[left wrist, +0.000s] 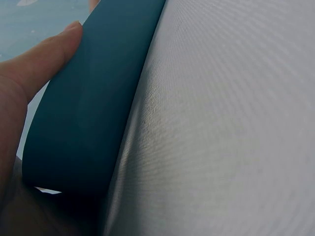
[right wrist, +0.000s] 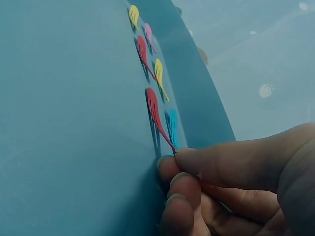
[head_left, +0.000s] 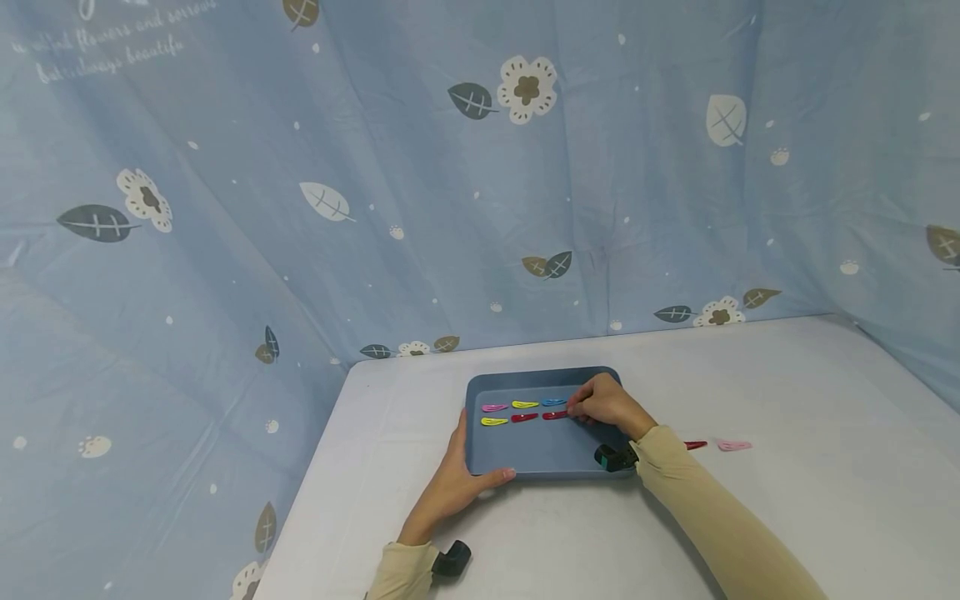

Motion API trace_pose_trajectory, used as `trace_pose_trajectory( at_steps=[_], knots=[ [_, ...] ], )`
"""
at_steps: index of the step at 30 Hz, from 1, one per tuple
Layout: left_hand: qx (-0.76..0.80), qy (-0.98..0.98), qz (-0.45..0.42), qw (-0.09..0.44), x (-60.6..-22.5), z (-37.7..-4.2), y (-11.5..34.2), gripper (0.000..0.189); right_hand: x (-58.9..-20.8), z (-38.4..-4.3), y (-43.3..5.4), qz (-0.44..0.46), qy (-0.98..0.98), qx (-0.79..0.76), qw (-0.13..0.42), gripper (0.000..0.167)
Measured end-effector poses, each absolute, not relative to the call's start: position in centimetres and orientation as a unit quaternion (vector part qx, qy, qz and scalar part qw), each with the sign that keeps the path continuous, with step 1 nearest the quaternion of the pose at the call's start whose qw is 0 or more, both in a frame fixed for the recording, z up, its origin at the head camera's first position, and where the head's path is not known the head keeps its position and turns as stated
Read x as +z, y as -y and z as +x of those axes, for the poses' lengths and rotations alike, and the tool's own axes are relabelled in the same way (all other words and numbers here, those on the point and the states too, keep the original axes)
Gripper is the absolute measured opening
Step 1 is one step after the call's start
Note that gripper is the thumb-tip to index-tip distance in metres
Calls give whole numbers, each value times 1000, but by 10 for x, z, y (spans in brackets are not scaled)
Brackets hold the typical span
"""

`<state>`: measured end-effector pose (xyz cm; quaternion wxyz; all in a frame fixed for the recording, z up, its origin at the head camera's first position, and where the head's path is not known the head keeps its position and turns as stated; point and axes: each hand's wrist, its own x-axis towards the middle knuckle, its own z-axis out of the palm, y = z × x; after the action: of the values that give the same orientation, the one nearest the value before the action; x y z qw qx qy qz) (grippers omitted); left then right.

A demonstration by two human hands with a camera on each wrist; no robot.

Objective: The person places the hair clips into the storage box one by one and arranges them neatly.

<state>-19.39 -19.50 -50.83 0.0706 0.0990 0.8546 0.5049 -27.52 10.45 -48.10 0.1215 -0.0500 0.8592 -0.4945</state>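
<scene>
My right hand [head_left: 604,402] pinches the narrow end of a red snap hair clip [right wrist: 154,109] between thumb and fingertips, low over the tray floor. Beside that clip lies a blue hair clip [head_left: 553,402]. Farther left in the blue-grey tray [head_left: 543,457] are a yellow clip [head_left: 525,404], another red clip [head_left: 524,417], a pink clip [head_left: 494,407] and a second yellow clip [head_left: 494,422], set in two rows. My left hand [head_left: 450,483] rests around the tray's near left corner, its straight thumb along the front wall and its fingers along the left side.
On the white table [head_left: 840,508], right of the tray, lie a pink clip [head_left: 733,446] and a red clip [head_left: 696,445] partly hidden by the right sleeve. A blue patterned curtain [head_left: 637,208] hangs behind the table and at its left.
</scene>
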Motion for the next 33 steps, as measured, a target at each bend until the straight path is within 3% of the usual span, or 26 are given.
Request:
trace_pose_trajectory(
  at_steps=[21, 33],
  knots=[
    [499, -858, 90, 75, -510, -194, 195, 131, -475, -272, -109, -50, -843, -517, 137, 13],
    [492, -863, 86, 74, -511, -195, 196, 132, -451, -267, -121, -59, -824, -552, 111, 31]
  ],
)
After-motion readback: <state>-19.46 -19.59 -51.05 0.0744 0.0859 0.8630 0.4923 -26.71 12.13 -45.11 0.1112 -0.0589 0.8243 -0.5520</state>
